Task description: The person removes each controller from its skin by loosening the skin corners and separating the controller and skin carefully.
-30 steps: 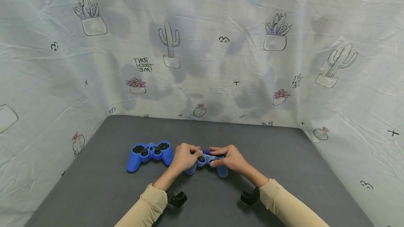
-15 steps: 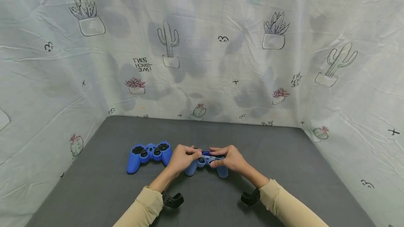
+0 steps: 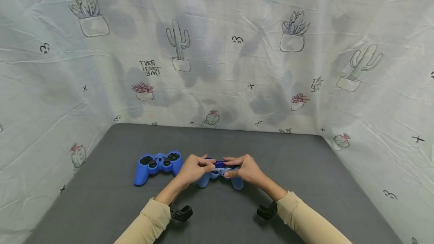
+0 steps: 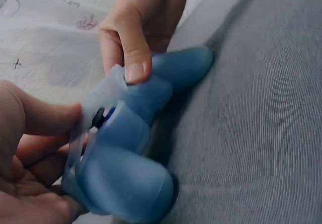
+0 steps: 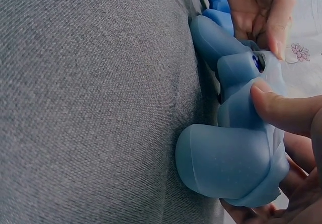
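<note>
A translucent light-blue silicone cover (image 4: 126,183) sits around a dark-blue game controller (image 3: 220,164), whose back part shows uncovered in the head view. My left hand (image 3: 192,169) pinches the cover's left side between thumb and fingers. On the opposite side, my right hand (image 3: 248,168) grips the cover, its thumb pressing near the right stick hole, as the right wrist view shows. Through an opening in the cover (image 5: 221,158) a bit of black and dark blue peeks out. The cover's handles rest on or just above the grey table; fingers hide much of the controller.
To the left of my left hand lies another game controller (image 3: 144,174), bright blue with black sticks and buttons. The grey table (image 3: 217,217) ends at a white curtain (image 3: 217,67) printed with cacti, behind and on both sides. Black wrist devices (image 3: 181,213) sit on both wrists.
My left wrist and forearm have shifted slightly left, while the hand keeps hold of the cover. A little more dark blue of the controller shows. My right hand stays nearly the same.
</note>
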The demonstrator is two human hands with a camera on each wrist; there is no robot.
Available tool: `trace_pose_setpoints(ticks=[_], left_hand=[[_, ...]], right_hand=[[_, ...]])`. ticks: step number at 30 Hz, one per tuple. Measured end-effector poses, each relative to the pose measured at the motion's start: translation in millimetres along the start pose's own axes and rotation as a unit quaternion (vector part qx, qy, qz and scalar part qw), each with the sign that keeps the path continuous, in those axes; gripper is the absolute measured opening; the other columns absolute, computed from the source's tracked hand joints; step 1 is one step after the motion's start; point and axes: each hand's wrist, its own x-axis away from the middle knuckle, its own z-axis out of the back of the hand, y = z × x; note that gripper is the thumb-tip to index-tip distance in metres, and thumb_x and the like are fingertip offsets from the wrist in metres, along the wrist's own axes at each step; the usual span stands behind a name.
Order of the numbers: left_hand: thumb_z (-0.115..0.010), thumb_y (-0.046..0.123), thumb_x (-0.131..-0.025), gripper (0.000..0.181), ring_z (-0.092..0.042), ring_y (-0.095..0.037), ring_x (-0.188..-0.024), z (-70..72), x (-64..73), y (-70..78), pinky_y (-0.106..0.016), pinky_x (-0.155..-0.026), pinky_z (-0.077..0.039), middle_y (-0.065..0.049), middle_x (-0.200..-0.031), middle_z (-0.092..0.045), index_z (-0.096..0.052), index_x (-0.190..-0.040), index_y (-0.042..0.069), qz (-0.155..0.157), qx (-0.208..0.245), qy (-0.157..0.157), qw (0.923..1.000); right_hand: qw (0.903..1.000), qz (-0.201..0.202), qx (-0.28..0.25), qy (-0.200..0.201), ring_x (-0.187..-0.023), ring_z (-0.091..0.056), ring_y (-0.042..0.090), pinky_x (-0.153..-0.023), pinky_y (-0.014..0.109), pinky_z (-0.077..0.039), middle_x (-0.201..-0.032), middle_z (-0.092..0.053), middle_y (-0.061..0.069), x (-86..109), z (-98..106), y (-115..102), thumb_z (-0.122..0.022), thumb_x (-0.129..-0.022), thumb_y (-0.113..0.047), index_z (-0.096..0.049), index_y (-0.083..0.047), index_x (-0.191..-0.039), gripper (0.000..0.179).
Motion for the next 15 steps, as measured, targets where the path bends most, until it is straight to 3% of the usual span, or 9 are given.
trace_pose_setpoints(ticks=[9,12,15], left_hand=[[-0.074,0.016,-0.090,0.009,-0.032,-0.035,-0.139,8.5,0.8,-6.5,-0.060,-0.109,-0.021,-0.006,-0.122,-0.066,-0.080,-0.089,0.010,-0.042,-0.051,-0.046,0.9968],[-0.074,0.017,-0.090,0.009,-0.033,-0.034,-0.139,7.7,0.1,-7.6,-0.059,-0.110,-0.022,-0.005,-0.122,-0.066,-0.081,-0.090,0.011,-0.040,-0.054,-0.041,0.9969],[-0.074,0.016,-0.090,0.008,-0.037,-0.033,-0.137,4.5,-0.2,-8.4,-0.057,-0.108,-0.026,-0.004,-0.119,-0.068,-0.081,-0.089,0.011,-0.040,-0.050,-0.018,0.9978]], right_hand=[[1.0000,0.007,-0.002,-0.001,-0.124,-0.054,0.022,-0.097,0.043,-0.046,-0.127,-0.063,-0.001,-1.1,-0.2,0.3,-0.086,-0.078,-0.020,-0.074,-0.009,-0.115,0.041],[1.0000,0.005,-0.002,0.002,-0.124,-0.053,0.023,-0.097,0.044,-0.045,-0.128,-0.063,-0.001,-0.9,-0.3,0.3,-0.086,-0.078,-0.021,-0.074,-0.009,-0.115,0.041],[1.0000,-0.002,-0.005,0.003,-0.125,-0.052,0.023,-0.099,0.045,-0.044,-0.128,-0.063,-0.002,-0.5,-1.3,1.1,-0.086,-0.077,-0.022,-0.074,-0.011,-0.115,0.041]])
